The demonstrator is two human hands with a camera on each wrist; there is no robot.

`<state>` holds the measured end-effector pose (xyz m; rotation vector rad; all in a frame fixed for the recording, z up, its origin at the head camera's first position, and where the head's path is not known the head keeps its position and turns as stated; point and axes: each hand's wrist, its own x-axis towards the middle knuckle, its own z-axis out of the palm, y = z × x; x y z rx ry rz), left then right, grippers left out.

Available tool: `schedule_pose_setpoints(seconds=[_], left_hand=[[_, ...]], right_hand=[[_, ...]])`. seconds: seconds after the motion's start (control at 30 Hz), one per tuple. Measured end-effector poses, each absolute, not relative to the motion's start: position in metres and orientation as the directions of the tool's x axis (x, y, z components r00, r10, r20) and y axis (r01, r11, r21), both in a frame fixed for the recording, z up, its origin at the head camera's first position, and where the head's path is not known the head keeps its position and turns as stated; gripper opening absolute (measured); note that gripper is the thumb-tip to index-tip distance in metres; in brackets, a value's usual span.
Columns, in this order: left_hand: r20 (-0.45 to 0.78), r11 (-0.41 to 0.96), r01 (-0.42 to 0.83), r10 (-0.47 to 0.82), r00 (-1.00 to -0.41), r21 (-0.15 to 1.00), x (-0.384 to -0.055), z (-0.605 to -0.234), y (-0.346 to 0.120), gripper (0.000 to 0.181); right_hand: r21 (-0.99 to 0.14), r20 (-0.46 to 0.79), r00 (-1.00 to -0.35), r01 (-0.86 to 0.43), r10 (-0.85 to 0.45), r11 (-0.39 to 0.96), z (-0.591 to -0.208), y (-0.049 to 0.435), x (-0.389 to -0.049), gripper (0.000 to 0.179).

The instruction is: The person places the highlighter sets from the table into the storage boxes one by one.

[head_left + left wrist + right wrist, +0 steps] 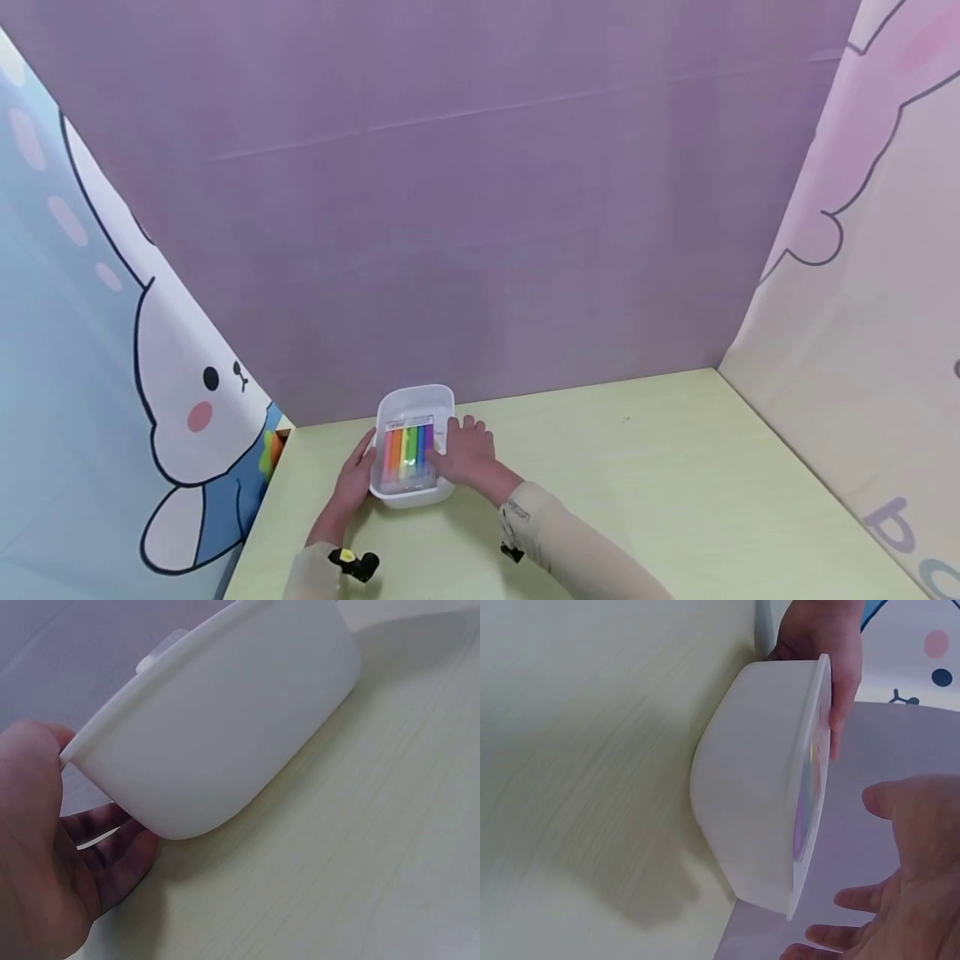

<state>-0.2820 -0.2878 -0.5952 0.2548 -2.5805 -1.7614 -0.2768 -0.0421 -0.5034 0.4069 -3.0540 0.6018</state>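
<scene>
A white plastic tub [412, 499] stands on the table with a clear pack of rainbow-coloured markers [408, 450] lying inside. My left hand [354, 477] holds the tub's left side. In the left wrist view its thumb is over the rim of the tub [240, 720], and the fingers of the left hand [52, 847] curl under the outer wall. My right hand [471, 457] is over the tub's right rim, its thumb reaching toward the markers. In the right wrist view, the right hand [911, 877] has spread fingers and shows a gap from the tub [742, 772].
The pale wood-grain table [615, 467] extends to the right of the tub. Close behind the tub rises a purple backdrop [487, 250]. Printed cartoon panels stand at the left [75, 375] and right [862, 350] sides.
</scene>
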Motion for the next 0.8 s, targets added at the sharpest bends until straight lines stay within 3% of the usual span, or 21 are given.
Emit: schedule_pose_setpoints(seconds=[0.37,0.8], left_hand=[[-0.031,0.434,-0.066,-0.088,-0.996,0.898,-0.288,-0.585,-0.294,0.054],[0.148,0.749,0.002,-0.129,-0.98,0.662,-0.28,-0.558,-0.288,0.052]], right_hand=[[-0.289,0.116,-0.946,-0.324,-0.303,0.901,-0.496,-0.02,-0.279,0.069],[-0.327,0.17,-0.936,-0.349,-0.308,0.878,-0.499,0.022,-0.273,0.069]])
